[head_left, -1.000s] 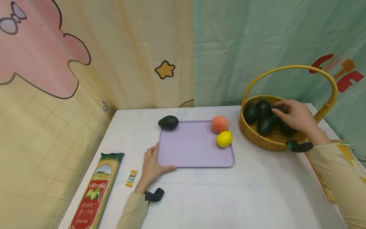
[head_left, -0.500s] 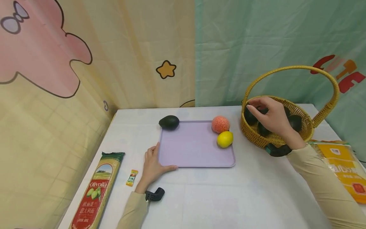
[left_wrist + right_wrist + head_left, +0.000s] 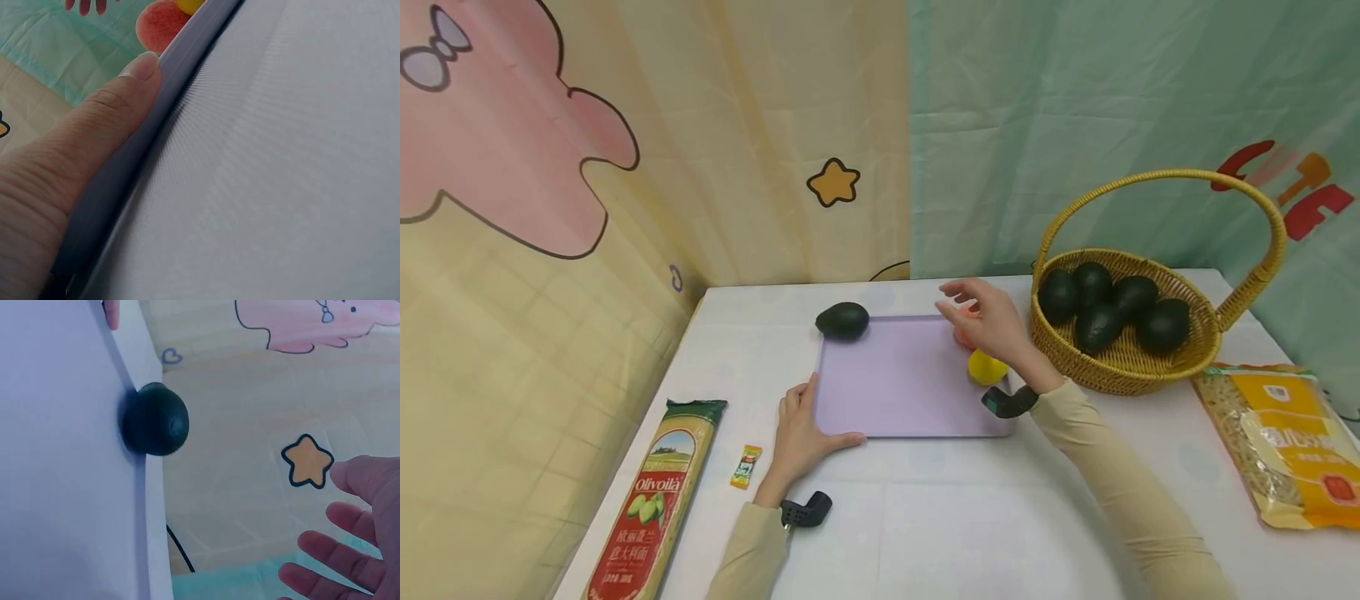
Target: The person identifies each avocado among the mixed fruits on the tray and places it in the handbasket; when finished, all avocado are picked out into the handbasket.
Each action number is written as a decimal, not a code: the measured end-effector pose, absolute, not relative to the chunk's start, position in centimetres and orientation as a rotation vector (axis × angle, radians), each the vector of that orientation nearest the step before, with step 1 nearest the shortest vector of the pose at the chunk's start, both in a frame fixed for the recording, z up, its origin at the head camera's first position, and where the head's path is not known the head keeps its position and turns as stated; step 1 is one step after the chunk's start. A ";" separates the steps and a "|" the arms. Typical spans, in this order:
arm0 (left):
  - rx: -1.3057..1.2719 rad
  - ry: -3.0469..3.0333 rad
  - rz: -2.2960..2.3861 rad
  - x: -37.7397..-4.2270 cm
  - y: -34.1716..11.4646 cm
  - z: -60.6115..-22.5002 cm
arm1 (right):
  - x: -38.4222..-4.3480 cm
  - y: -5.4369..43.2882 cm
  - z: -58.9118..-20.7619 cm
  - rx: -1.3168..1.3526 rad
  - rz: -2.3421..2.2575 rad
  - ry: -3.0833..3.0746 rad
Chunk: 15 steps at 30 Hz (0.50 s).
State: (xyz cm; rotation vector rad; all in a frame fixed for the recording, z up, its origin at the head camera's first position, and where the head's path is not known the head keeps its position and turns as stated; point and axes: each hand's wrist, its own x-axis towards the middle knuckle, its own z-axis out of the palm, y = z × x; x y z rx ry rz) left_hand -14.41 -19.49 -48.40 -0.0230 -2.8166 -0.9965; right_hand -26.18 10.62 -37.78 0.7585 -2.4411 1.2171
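Note:
My left hand (image 3: 801, 437) braces the near left corner of a lilac tray (image 3: 898, 392), its thumb (image 3: 119, 103) lying straight along the front rim and its fingers at the left side. My right hand (image 3: 988, 321), empty with fingers spread and gently bent, hovers over the tray's right side. Below it, a fuzzy coral peach (image 3: 962, 335), mostly hidden by that hand in the head view, sits beside a yellow lemon (image 3: 985, 368). A dark avocado (image 3: 844, 322) lies across the tray's far left corner; the right wrist view shows this avocado (image 3: 156, 419) beyond the spread fingers.
A wicker basket (image 3: 1108, 382) with a tall arched handle stands at the right, holding several avocados (image 3: 1099, 327). A yellow bag of dry food (image 3: 1292, 450) lies in front of it. At the left are a spaghetti pack (image 3: 651, 500) and a small wrapped candy (image 3: 746, 467).
My right hand has moved left from the basket, across its avocados, to above the peach and lemon, carrying nothing. The left hand and tray stay put.

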 end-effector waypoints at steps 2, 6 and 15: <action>-0.017 -2.823 -1.000 -14.4 -19.5 -48.4 | -26.6 9.1 -38.2 0.758 1.241 -2.481; -0.012 -2.823 -1.006 -14.4 -19.5 -48.4 | -27.3 6.6 -38.9 0.760 1.299 -2.574; -0.024 -2.791 -1.001 -14.3 -19.5 -48.5 | -29.1 2.0 -40.2 0.816 1.344 -2.717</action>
